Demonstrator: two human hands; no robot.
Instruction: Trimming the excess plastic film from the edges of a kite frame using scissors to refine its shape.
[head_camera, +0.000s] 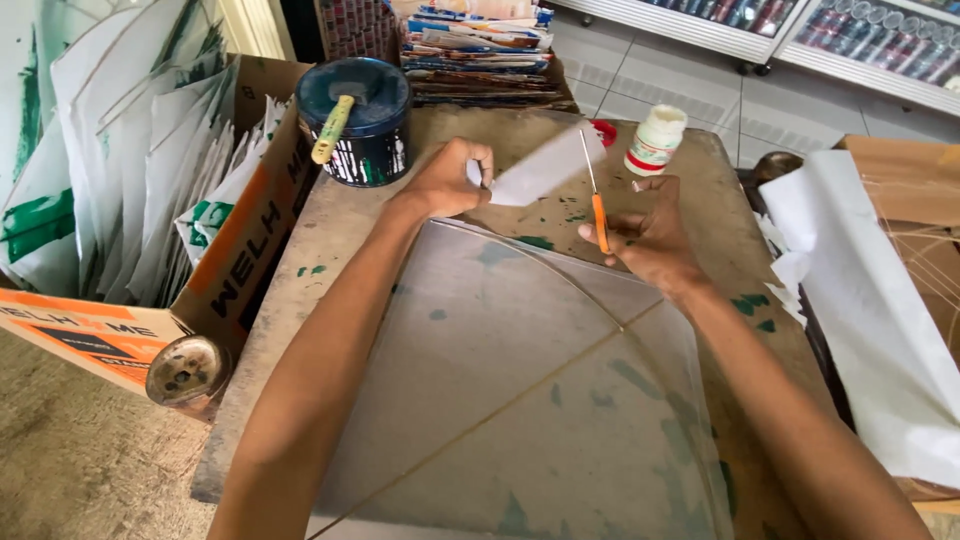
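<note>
Forearms enter from the near edge and converge toward the far middle of the bench (700, 170). Between and below them lies a translucent kite sheet (520, 400) with thin crossed sticks, flat on the stained top; it spans most of the near bench and runs out of frame at the bottom. Its far curved edge ends just short of both hands.

Left hand (450, 180): fingers pinched shut on a white paper piece (545, 168), held raised above the bench and stretching rightward toward the other hand. Right hand (650, 235): closed around the orange handle of a pair of scissors (594, 190), blades pointing up and away, lying against the right edge of the paper piece.

Open room: bare bench surface shows right of the right hand, a narrow strip up to the bench edge. Beyond that edge, a white sheet stack (860, 330) on a brown box. Left of the left forearm, a strip of bare bench with green paint spots, then a cardboard box (240, 240) packed with white kites.

Farther out: dark paint tin (365, 120) with a yellow-handled brush, just beyond the left hand. White glue bottle (655, 140) beyond the right hand, near the far edge. Stacked printed paper (480, 55) behind the tin.
</note>
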